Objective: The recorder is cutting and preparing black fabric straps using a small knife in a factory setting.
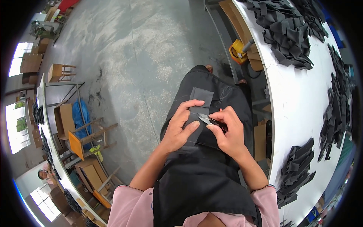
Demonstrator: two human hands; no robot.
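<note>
My left hand point(182, 126) grips a dark grey strip of fabric point(201, 94) above my lap, fingers and thumb bent around its left edge. In my right hand point(231, 130) is a pair of thread snips point(213, 122) with black handles and bright pointed blades. The blade tips point left and lie over the fabric, between my left thumb and index finger. Whether they touch the cloth I cannot tell. A black apron point(204, 181) covers my lap under both hands, with light loose threads on it near the knees.
A white table point(291, 98) runs along my right, bearing several piles of dark fabric pieces point(285, 34). Under it are a yellow object point(237, 51) and cardboard. To the left stand wooden stools point(77, 145), a blue plastic bag point(81, 117) and another long table. Another person point(44, 174) is far left.
</note>
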